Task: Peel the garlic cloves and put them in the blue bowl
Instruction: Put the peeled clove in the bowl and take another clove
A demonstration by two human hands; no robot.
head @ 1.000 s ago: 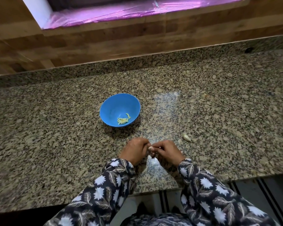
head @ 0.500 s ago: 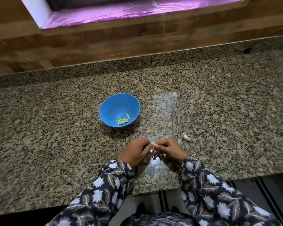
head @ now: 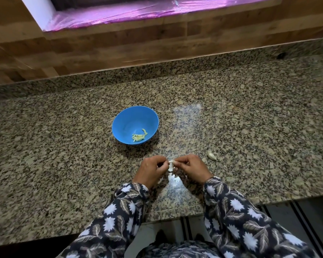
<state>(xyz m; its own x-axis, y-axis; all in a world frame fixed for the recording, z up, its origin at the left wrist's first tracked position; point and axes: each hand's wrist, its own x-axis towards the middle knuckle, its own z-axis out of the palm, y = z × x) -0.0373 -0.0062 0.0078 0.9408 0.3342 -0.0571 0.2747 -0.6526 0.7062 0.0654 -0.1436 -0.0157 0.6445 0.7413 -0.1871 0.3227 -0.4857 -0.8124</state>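
Observation:
A blue bowl (head: 128,121) stands on the granite counter and holds several pale peeled garlic cloves (head: 139,136) at its bottom. Nearer to me, my left hand (head: 150,171) and my right hand (head: 193,167) meet over the counter. Both pinch one small white garlic clove (head: 171,162) between their fingertips, and a strip of white skin hangs down from it. One unpeeled clove (head: 212,156) lies on the counter just right of my right hand.
The granite counter (head: 250,127) runs wide to both sides, with its front edge close below my wrists. A low granite upstand and a wooden wall close off the back. Bits of white skin (head: 173,175) lie under my hands.
My hands have shifted slightly away from me while working the clove. A strip of skin now hangs loose from the clove. Bowl and spare clove have not moved.

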